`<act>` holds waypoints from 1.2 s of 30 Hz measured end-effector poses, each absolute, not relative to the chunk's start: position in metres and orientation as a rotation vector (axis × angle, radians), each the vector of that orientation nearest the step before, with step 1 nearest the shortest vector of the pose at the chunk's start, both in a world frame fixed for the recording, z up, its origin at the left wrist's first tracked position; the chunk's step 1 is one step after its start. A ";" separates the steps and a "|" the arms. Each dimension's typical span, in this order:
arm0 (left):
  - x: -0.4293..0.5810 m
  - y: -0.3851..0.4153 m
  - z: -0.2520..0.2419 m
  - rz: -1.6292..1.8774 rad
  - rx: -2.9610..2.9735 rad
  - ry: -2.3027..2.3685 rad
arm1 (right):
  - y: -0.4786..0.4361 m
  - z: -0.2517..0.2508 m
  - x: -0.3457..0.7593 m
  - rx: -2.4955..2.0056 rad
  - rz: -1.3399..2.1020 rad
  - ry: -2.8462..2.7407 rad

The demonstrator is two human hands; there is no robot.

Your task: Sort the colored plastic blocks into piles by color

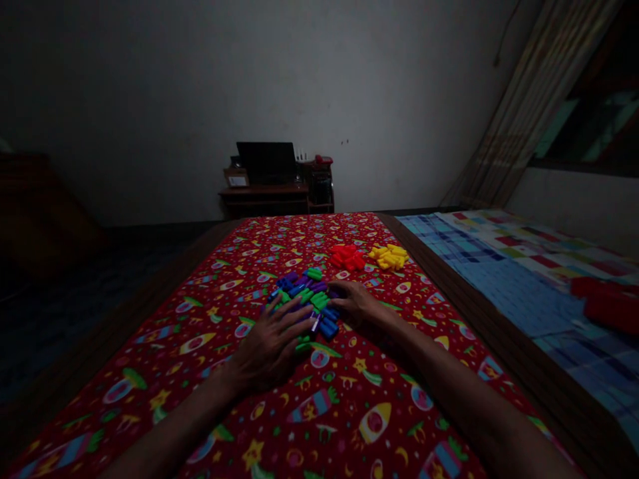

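A mixed pile of small green, blue and purple plastic pieces (319,301) lies on a red patterned cloth (324,412). My left hand (272,339) rests on the pile's near left side, palm down, with its fingers spread over the pieces. At the right edge of the same pile is my right hand (352,301), fingers and thumb bent inward around a dark purple spot; whether they grip a piece is hard to make out. Beyond it are a heap of red plastic pieces (347,257) and, to its right, a heap of yellow plastic pieces (389,257).
Brown borders (439,286) run along both sides of the cloth. To the right lies a checked blue and multicoloured bedspread (479,266) with a red item (612,306) on it. A desk (264,191) with a dark monitor (267,159) stands against the far wall. The room is dim.
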State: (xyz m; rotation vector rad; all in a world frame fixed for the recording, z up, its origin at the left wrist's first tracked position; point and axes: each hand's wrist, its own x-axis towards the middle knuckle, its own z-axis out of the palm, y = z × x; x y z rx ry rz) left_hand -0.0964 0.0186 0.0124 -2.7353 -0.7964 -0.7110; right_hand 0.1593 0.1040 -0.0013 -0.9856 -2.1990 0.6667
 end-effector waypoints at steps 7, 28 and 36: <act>-0.104 0.029 0.003 -1.319 -2.401 -1.507 | 0.096 0.023 0.232 -1.411 0.343 -2.160; -0.102 0.033 0.008 -1.366 -2.364 -1.822 | 0.053 -0.002 0.150 -0.894 0.359 -2.384; -0.101 0.031 0.008 -1.336 -2.398 -1.846 | 0.087 0.020 0.158 -1.235 0.299 -2.301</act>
